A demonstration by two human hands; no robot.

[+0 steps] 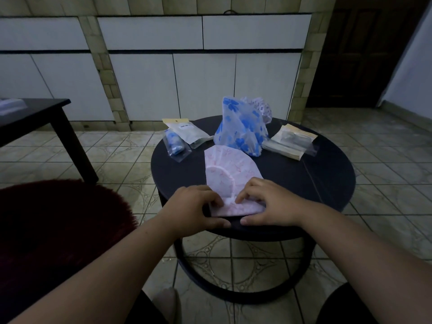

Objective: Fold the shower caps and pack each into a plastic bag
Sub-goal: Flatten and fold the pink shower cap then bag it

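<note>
I see a dim tiled room with a round dark table (304, 183) in front of white cabinet doors. On its near edge my left hand (194, 206) and right hand (268, 202) both pinch the folded near end of a pink-patterned translucent shower cap (224, 169), fingers curled on top and thumbs at the table rim. The cap fans out away from me. Just beyond it stands a heaped blue-flowered shower cap (240, 127). To its left lie a small plastic bag holding a rolled blue cap (174, 143) and a labelled packet (189, 129); to its right, a stack of clear plastic bags (287, 141).
</note>
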